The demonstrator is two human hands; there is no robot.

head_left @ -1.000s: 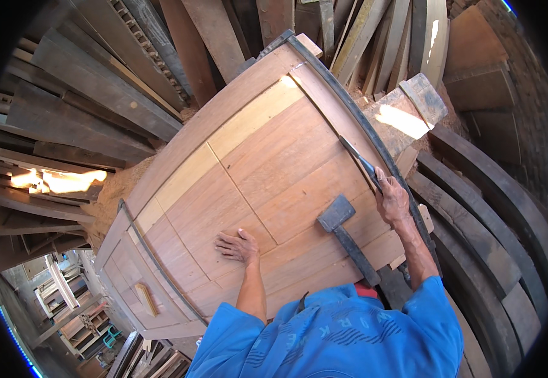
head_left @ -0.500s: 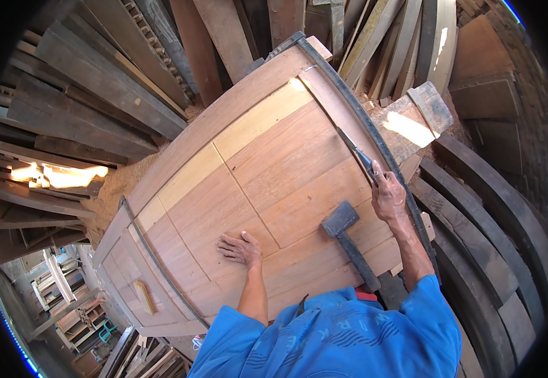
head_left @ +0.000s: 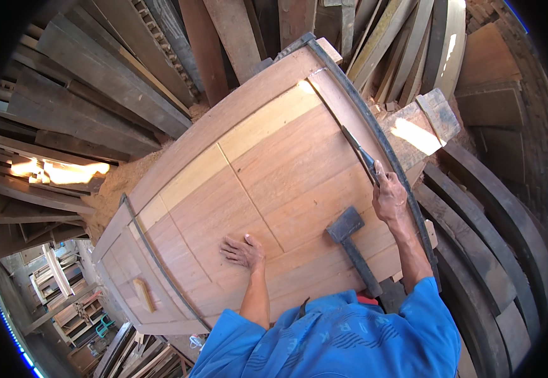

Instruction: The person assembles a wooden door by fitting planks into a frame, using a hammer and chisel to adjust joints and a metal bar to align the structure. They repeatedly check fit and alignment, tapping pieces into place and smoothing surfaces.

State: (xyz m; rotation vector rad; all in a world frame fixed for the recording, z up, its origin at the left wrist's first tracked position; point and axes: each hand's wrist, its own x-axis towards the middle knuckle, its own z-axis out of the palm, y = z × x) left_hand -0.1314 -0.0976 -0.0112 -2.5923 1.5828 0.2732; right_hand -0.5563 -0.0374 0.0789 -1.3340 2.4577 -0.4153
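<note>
A wooden door panel of several boards lies flat before me, with narrow grooves between its parts. My right hand is closed around the handle of a chisel. The chisel's blade lies along the joint near the panel's right end, its tip pointing away from me. Spread flat on the boards, my left hand presses on the middle of the near half. Between my hands a dark mallet rests on the wood, its handle toward my body.
Dark metal bar clamps cross the panel's right end and left part. A small wood block lies at the left. Planks lean beyond the far edge, with sawdust near them. Stacked curved beams fill the right side.
The whole view has shifted slightly, with the panel appearing a little further right. Both hands, the chisel and the mallet keep nearly the same places on the panel.
</note>
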